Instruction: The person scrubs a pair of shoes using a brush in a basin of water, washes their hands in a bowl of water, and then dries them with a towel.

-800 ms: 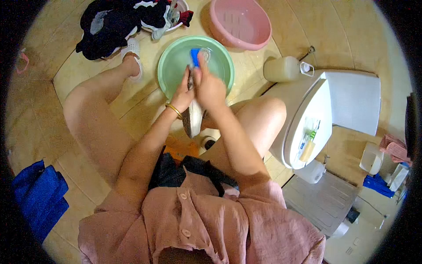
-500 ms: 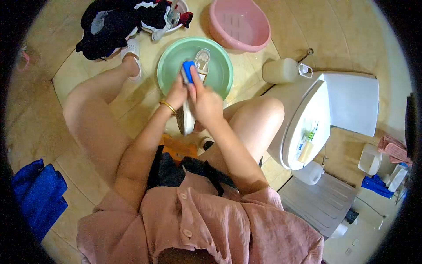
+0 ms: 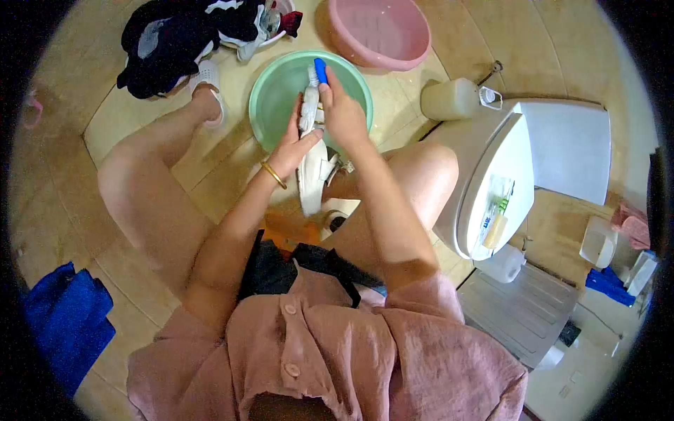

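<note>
I work in a bathroom, apparently a household one, at a green basin (image 3: 274, 98) set on the beige tile floor (image 3: 210, 167). A white toilet (image 3: 518, 151) to the right of the basin identifies the room. Beyond the basin are a pink tub (image 3: 379, 31), to its right, and a heap of dark clothes (image 3: 172, 35), to its left; a plastic jug (image 3: 448, 100) stands to the basin's right.
</note>
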Motion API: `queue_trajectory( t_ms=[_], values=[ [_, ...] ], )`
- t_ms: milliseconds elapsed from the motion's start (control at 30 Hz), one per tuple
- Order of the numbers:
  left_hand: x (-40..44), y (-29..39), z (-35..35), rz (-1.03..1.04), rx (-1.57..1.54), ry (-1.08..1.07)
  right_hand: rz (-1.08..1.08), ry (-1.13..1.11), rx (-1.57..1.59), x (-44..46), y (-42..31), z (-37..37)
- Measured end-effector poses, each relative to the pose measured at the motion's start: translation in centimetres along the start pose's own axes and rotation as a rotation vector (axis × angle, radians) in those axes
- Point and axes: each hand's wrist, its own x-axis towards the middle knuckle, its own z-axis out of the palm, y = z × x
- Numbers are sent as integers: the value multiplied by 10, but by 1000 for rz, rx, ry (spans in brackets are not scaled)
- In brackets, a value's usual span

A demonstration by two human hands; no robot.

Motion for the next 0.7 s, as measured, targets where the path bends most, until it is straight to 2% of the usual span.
queue_trajectory(
  t_ms=[67,133,167,233,267,433,500,533,633,700],
  values=[
    [6,19,-3,99,70,-11,-68,11,12,17,31,17],
    [6,35,-7,130,235,-23,-263,146,327,22,33,24],
    [5,34,-8,132,231,-13,-268,138,323,20,38,23],
    [2,28,-5,179,350,17,111,-114,635,0,1,-11],
    [4,12,-8,157,296,24,251,-168,742,-3,-4,-17],
    [1,36,-8,138,430,45,253,-129,758,-10,-13,-32],
    [2,35,-11,239,717,58,145,-164,659,-16,-18,-37],
    [2,36,-10,296,761,103,197,-273,670,-21,-31,-52],
    [3,33,-11,255,848,83,96,-294,594,-26,-23,-42],
    [3,30,-13,237,853,86,42,-214,618,-24,-5,-20]
  ],
)
